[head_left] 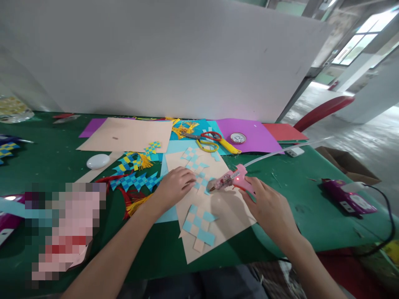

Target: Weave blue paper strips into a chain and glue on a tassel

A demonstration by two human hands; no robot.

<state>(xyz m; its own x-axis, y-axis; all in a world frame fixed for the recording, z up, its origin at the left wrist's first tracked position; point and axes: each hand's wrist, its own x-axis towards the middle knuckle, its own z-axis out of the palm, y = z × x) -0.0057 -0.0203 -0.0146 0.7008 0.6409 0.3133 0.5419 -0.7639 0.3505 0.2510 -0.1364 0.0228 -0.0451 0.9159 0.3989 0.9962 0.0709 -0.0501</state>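
My right hand [268, 205] grips a pink glue gun [232, 179], its nozzle pointing left at a woven blue-and-peach paper piece [199, 176]. A long clear glue stick [280, 151] sticks out of the gun's back toward the right. With curled fingers, my left hand [174, 187] presses down on that woven piece, just left of the nozzle. Both rest on a peach paper sheet [224, 211] lying on the green table [56, 166]. A second woven piece [199, 226] lies nearer to me on the same sheet.
Scissors with red and yellow handles [208, 141], yellow tassels [183, 128], coloured paper sheets [255, 135] and a tape roll [238, 138] lie beyond. Woven blue-yellow pieces [137, 176] and a white oval object [97, 161] sit left. A purple power strip [349, 197] is right. A white board [162, 58] stands behind.
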